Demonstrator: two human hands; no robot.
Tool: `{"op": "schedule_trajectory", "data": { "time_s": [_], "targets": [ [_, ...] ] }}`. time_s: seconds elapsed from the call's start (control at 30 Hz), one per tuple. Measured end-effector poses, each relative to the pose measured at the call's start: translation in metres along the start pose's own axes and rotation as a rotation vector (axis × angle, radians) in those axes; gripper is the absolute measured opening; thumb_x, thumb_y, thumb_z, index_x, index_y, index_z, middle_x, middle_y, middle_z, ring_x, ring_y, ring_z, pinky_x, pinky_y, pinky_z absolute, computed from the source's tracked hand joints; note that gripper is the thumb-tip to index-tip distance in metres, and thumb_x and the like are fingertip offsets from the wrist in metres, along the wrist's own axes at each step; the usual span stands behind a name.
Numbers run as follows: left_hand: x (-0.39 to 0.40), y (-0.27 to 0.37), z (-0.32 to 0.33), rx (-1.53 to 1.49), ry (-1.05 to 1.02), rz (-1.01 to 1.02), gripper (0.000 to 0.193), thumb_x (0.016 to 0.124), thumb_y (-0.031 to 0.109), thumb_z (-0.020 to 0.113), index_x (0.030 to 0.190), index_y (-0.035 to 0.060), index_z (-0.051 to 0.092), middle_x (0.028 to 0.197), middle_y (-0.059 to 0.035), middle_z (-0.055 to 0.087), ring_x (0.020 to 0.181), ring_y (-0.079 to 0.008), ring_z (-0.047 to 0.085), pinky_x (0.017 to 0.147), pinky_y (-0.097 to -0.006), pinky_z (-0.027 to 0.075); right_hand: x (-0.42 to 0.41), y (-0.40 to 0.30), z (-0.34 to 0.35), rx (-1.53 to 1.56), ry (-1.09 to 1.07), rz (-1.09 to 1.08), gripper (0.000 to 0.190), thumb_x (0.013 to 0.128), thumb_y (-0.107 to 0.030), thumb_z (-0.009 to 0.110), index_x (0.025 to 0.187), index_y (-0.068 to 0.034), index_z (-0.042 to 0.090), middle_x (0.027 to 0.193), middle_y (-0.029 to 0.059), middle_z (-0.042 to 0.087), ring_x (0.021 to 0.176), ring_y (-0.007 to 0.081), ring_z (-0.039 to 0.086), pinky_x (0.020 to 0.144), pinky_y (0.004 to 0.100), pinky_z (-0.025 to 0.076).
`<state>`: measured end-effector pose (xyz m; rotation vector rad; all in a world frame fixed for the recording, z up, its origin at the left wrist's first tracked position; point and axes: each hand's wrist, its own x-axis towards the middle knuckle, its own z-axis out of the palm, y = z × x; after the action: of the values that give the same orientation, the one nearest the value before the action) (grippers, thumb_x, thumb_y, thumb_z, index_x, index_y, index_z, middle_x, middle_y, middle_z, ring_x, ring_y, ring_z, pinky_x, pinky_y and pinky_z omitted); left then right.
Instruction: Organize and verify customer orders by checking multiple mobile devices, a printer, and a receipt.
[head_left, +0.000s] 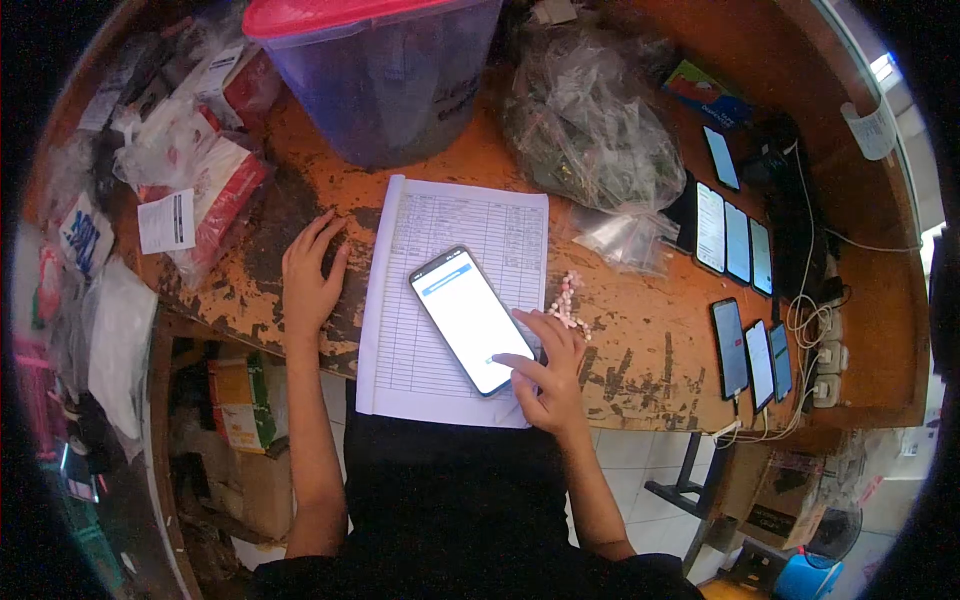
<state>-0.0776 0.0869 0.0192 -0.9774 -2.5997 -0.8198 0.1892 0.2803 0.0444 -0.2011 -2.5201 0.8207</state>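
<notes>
A smartphone (474, 322) with a lit, mostly white screen lies tilted on a stack of ruled paper sheets (450, 405) bearing a table and writing. My right hand (551, 371) is over the phone's lower right corner, a finger at the lower part of the screen; its fingers are apart and it holds nothing. To the left of the sheets, my left hand (313, 274) rests on the worn wooden desk (630, 337), fingers spread. A string of pinkish beads (568, 304) lies just right of the sheets, close to my right hand.
Several smartphones (709, 229) lie at the right, some with white charging cables (806, 311). A purple plastic bin with a red lid (382, 90) stands at the back, beside a filled clear plastic bag (592, 127). Plastic-wrapped packages (225, 180) crowd the left side.
</notes>
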Motion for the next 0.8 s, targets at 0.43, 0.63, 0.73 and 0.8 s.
{"op": "schedule_trajectory", "data": {
  "time_s": [0.43,0.63,0.73,0.8],
  "targets": [
    [-0.025,0.058,-0.009,-0.409,-0.121,-0.150,0.051,0.082,0.020,0.062,0.130,0.0100,0.046,0.104,-0.0134,0.052,0.093,-0.0272,0.053,0.089,-0.0400,0.038,0.006,-0.038,0.016,-0.274,-0.139,0.200,0.069,0.071,-0.042,0.070,0.123,-0.005,0.044,0.131,0.0214,0.035,0.119,0.0370,0.034,0.094,0.0488,0.028],
    [-0.040,0.064,-0.004,-0.245,-0.141,-0.193,0.054,0.082,0.017,0.059,0.133,0.0117,0.042,0.112,-0.0138,0.047,0.099,-0.0300,0.051,0.088,-0.0405,0.039,0.010,-0.037,0.021,-0.175,0.021,0.208,0.072,0.062,-0.028,0.076,0.118,-0.001,0.041,0.122,0.0216,0.044,0.106,0.0346,0.041,0.090,0.0452,0.032],
    [-0.043,0.063,0.001,-0.187,-0.048,-0.100,0.052,0.081,0.016,0.058,0.131,0.0105,0.043,0.112,-0.0138,0.048,0.101,-0.0298,0.049,0.088,-0.0407,0.039,0.005,-0.030,0.019,-0.152,0.105,0.270,0.073,0.060,-0.025,0.077,0.117,0.001,0.040,0.117,0.0199,0.045,0.102,0.0330,0.042,0.088,0.0445,0.032],
    [-0.048,0.065,0.003,-0.196,-0.023,-0.099,0.051,0.082,0.014,0.057,0.131,0.0098,0.043,0.111,-0.0142,0.047,0.102,-0.0303,0.048,0.088,-0.0410,0.038,0.004,-0.029,0.014,-0.193,0.140,0.309,0.072,0.060,-0.025,0.078,0.116,0.001,0.040,0.115,0.0194,0.045,0.101,0.0328,0.042,0.088,0.0442,0.032]
  ]
}}
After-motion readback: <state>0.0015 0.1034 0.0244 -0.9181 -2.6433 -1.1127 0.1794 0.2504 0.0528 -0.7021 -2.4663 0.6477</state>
